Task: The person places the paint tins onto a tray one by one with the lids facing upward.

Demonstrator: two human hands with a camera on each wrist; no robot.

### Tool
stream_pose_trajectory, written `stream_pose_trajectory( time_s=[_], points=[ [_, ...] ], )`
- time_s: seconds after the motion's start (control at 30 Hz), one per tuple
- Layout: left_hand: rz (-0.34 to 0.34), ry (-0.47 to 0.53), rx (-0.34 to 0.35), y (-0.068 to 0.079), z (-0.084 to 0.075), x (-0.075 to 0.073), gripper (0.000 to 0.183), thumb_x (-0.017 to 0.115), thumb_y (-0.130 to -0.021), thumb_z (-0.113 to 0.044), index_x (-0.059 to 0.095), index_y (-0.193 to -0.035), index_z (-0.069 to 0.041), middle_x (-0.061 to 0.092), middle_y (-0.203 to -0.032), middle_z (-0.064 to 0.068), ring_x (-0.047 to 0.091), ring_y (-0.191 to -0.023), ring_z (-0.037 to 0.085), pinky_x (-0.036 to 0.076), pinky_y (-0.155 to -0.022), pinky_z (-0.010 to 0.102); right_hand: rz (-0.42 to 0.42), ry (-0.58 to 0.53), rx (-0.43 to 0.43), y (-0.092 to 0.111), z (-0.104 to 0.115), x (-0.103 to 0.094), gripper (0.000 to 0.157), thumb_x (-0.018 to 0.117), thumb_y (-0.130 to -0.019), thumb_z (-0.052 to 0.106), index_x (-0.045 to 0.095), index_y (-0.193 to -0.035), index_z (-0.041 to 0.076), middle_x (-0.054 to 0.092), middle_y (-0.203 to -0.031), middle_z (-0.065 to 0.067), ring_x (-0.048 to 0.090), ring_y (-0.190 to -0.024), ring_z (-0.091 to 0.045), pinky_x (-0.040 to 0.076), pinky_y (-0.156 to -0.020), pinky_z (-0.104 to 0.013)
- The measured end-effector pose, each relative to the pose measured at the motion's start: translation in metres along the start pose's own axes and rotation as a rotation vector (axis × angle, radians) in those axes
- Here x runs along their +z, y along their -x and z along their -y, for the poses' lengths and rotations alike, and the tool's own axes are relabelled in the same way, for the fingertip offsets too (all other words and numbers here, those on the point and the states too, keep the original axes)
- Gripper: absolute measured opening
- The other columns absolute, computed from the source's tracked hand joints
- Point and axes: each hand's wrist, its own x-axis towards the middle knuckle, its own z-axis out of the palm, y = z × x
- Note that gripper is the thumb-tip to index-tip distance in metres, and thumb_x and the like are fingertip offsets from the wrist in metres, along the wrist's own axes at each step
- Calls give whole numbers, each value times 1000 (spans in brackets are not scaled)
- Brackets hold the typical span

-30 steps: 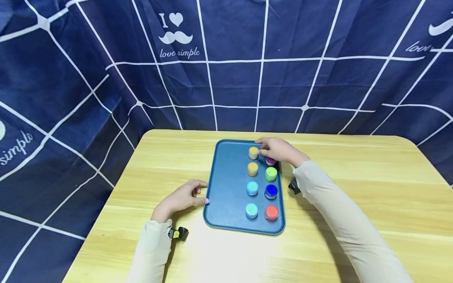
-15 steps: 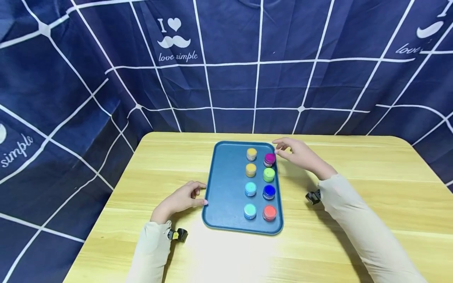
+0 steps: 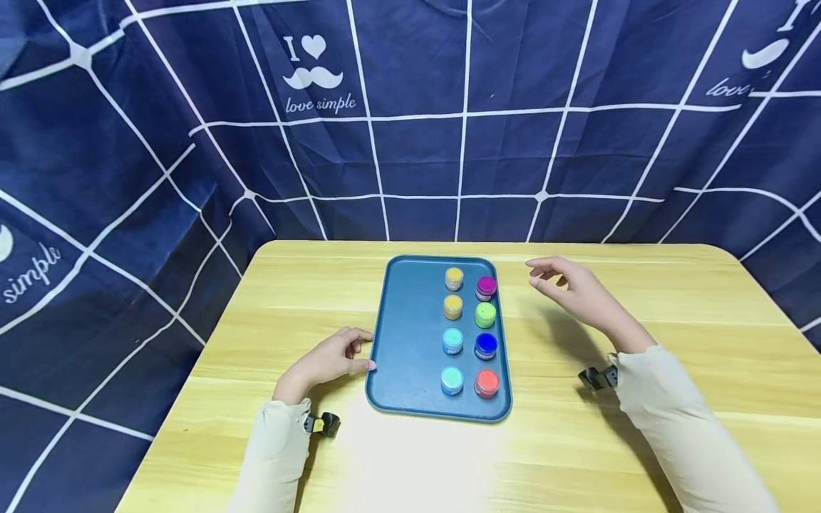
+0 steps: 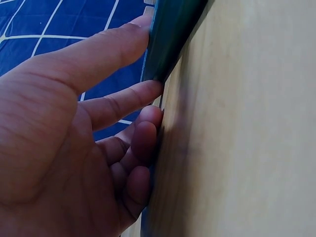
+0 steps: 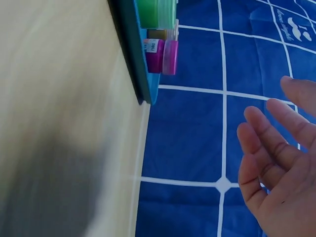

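A blue tray lies on the table and carries several small paint jars in two columns along its right half. The left column has two yellow jars and two light-blue ones. In the right column stand a purple jar, a green jar, a dark-blue jar and a red jar. My left hand touches the tray's left side with thumb and index fingertips; its other fingers bend loosely. My right hand hovers right of the tray, fingers relaxed, holding nothing.
The wooden table extends to both sides of the tray. A dark-blue curtain with white lines hangs behind it and along the left. Small black devices sit at both wrists, the right one above the tabletop.
My right hand has moved away from the far yellow and purple jars, rightward past the tray's edge. The left hand stays at the tray's left side. The view has shifted slightly.
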Motion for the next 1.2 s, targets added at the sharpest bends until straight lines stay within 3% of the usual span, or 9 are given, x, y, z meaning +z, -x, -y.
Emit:
stream_pose_trajectory(
  time_s=[0.37, 0.57, 0.63, 0.73, 0.8, 0.87, 1.2],
  points=[
    [1, 18, -8, 3, 4, -2, 51, 74, -85, -26, 56, -127, -3, 47, -94, 5, 43, -84, 17, 36, -76, 31, -73, -27, 4, 25, -16, -3, 33, 58, -96, 16, 59, -125, -1, 68, -104, -18, 44, -88, 20, 38, -73, -12],
    [2, 20, -13, 3, 4, -2, 51, 74, -85, -26, 56, -127, -3, 47, -94, 5, 43, -83, 17, 36, -76, 30, -100, -15, -6, 31, -17, -3, 34, 60, -95, 14, 58, -126, -1, 65, -112, -21, 44, -92, 18, 39, -75, -13],
    [1, 18, -10, 4, 4, -1, 51, 74, -85, -26, 56, -127, -3, 47, -93, 5, 43, -84, 17, 36, -76, 30, -99, 3, -6, 32, -18, -2, 35, 60, -96, 15, 58, -127, -1, 63, -117, -21, 49, -98, 9, 41, -80, -20],
    [4, 19, -6, 5, 4, -1, 51, 74, -86, -26, 56, -127, -2, 47, -93, 5, 43, -83, 17, 36, -75, 29, -84, 15, -1, 35, -19, 0, 38, 58, -96, 17, 56, -129, -2, 59, -124, -23, 53, -114, -17, 43, -92, -39],
    [7, 21, -5, 6, 4, -1, 51, 73, -86, -27, 56, -127, -2, 47, -94, 5, 43, -83, 17, 36, -75, 29, -58, 17, 15, 36, -19, 1, 41, 57, -98, 20, 53, -132, -2, 54, -130, -25, 48, -121, -36, 38, -97, -55],
    [10, 20, -3, 6, 4, 0, 51, 73, -86, -27, 56, -127, -2, 47, -94, 5, 43, -83, 17, 36, -75, 28, -29, 13, 27, 38, -20, 1, 45, 56, -98, 22, 49, -135, -2, 49, -135, -28, 42, -127, -47, 32, -100, -63],
    [4, 20, 18, 11, 5, -4, 47, 67, -91, -27, 54, -128, -1, 49, -93, 4, 43, -79, 15, 37, -70, 24, 82, 84, 61, 40, -20, 9, 54, 52, -100, 28, 39, -144, 0, 38, -146, -29, 34, -133, -51, 28, -106, -64]
  ],
)
